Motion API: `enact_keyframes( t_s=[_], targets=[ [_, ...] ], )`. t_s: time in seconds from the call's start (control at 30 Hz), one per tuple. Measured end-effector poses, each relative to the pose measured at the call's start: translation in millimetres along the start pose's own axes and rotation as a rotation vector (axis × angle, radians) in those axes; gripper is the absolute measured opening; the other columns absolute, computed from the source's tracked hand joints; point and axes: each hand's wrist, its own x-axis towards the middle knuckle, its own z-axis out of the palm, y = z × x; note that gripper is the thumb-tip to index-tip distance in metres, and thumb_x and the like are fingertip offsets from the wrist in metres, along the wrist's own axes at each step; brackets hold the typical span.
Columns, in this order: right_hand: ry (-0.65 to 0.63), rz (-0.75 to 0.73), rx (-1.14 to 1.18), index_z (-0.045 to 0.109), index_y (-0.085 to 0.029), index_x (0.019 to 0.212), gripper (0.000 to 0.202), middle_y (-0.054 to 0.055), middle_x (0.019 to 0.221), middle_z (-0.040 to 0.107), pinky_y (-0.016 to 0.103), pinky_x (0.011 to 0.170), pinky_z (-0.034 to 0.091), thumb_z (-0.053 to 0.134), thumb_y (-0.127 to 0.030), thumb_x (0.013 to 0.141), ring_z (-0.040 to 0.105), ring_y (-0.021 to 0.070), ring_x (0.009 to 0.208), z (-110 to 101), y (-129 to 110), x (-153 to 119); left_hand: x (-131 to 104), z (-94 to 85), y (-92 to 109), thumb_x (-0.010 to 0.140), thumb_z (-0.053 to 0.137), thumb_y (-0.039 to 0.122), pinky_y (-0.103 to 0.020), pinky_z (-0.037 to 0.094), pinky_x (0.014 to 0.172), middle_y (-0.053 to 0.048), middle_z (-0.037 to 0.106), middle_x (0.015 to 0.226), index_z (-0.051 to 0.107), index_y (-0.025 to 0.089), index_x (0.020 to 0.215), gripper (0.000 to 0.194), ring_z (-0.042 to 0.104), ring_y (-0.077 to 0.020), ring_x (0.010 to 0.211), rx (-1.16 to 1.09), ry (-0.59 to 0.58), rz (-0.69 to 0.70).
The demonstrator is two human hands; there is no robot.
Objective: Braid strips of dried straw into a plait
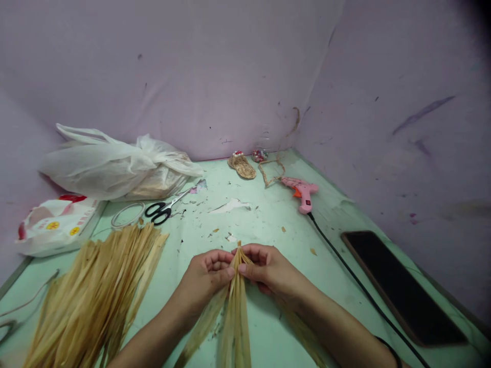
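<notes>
The left hand (207, 278) and right hand (274, 272) pinch a bundle of dried leaf strips (237, 317) just below its gathered tip, over the green surface (199, 225). They seem to be arranging the strips; further adjustment calls for a steady pinch near that tip.

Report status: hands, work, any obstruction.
Left hand and right hand: grip closed on gathered flat tan strips, near top. Pink plastic glue gun beyond right hand, not obstructing.

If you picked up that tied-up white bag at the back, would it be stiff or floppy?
The white bag would probably feel floppy, since its thin plastic is creased and sagging. It might stay lumpy underneath, because something bulky shows through near the bottom.
</notes>
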Motion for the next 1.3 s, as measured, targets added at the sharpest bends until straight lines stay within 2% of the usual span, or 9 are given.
enact_keyframes(
  t_s=[0.23,0.37,0.53,0.87,1.03,1.3],
  targets=[
    [-0.015,0.001,-0.021,0.062,-0.011,0.080,0.027,-0.004,0.051,0.050,0.017,0.033,0.021,0.069,-0.027,0.059,0.036,0.0043,0.039,2,-1,0,-1,0.3,-2,0.062,0.069,0.023,-0.022,0.041,0.048,0.001,0.057,0.056,0.056,0.013,0.078,0.023,0.051,-0.0098,0.047,0.004,-0.047,-0.016],
    [0.023,-0.022,0.008,0.062,-0.012,0.077,0.024,-0.003,0.053,0.051,0.018,0.033,0.021,0.068,-0.024,0.058,0.039,0.0050,0.040,3,-1,1,0,-0.8,-2,0.059,0.071,0.027,-0.023,0.040,0.049,-0.001,0.061,0.062,0.054,0.014,0.085,0.033,0.054,-0.0116,0.051,0.069,-0.090,0.008],
    [0.040,-0.025,0.018,0.062,-0.012,0.079,0.026,-0.003,0.052,0.052,0.017,0.032,0.021,0.068,-0.025,0.058,0.041,0.0053,0.039,3,1,1,1,-2.6,-1,0.055,0.074,0.026,-0.021,0.035,0.048,0.004,0.055,0.050,0.055,0.015,0.081,0.034,0.051,-0.0107,0.047,0.074,-0.052,-0.011],
    [0.000,-0.015,-0.042,0.063,-0.013,0.083,0.026,-0.006,0.050,0.048,0.017,0.033,0.023,0.066,-0.027,0.062,0.034,0.0034,0.037,0,1,2,-3,0.3,2,0.059,0.073,0.026,-0.024,0.040,0.053,0.003,0.052,0.051,0.058,0.014,0.076,0.026,0.056,-0.0135,0.052,-0.005,-0.101,-0.035],
    [0.004,-0.028,-0.040,0.062,-0.012,0.079,0.020,-0.006,0.050,0.048,0.017,0.033,0.025,0.064,-0.023,0.062,0.037,0.0038,0.038,0,3,3,-4,1.8,6,0.057,0.073,0.023,-0.024,0.042,0.054,0.000,0.058,0.054,0.059,0.012,0.073,0.024,0.058,-0.0147,0.056,-0.018,-0.075,-0.055],
    [0.012,-0.016,0.047,0.062,-0.012,0.074,0.019,-0.002,0.056,0.058,0.020,0.041,0.040,0.064,-0.017,0.056,0.049,0.0075,0.044,6,5,4,-9,7.5,14,0.051,0.074,0.017,-0.023,0.044,0.052,-0.005,0.065,0.054,0.056,0.013,0.072,0.028,0.058,-0.0135,0.049,-0.151,0.024,-0.114]
  ],
)
